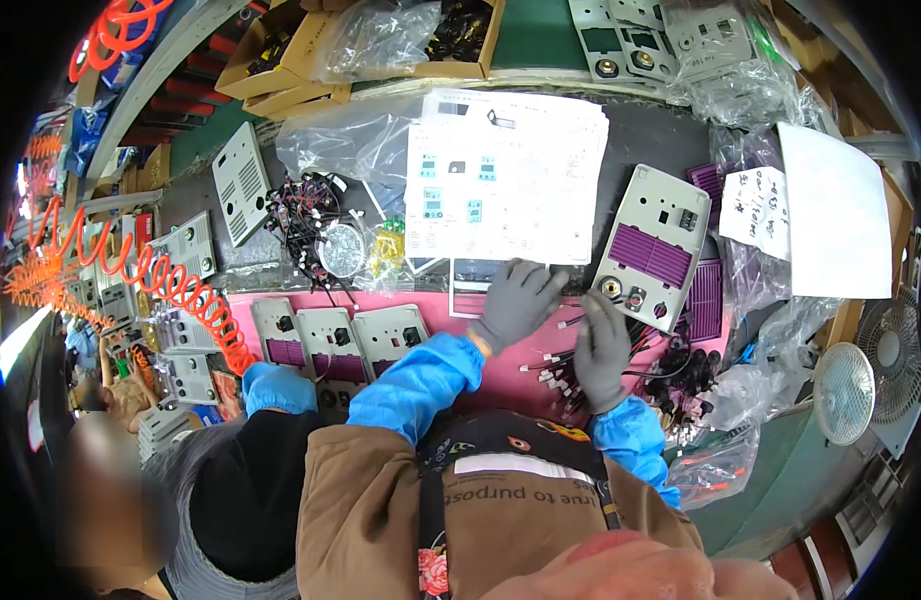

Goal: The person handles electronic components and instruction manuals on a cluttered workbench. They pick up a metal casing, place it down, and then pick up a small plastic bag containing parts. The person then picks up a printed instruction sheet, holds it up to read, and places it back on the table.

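Observation:
My left hand, in a grey glove, lies palm down with its fingers stretched over a white-framed flat panel at the lower edge of a stack of printed sheets. My right hand, gloved too, has its fingers extended near the lower left corner of a grey front panel. This panel has a purple grille and round brass-coloured fittings. Beside and partly under the right hand is a bundle of wires with white connectors. I see nothing held in either hand.
Several grey panels line the pink mat on the left. Above them lies a cable tangle. A coiled orange hose hangs at left, next to a person in a dark hat. Fans stand at right; open cartons sit behind.

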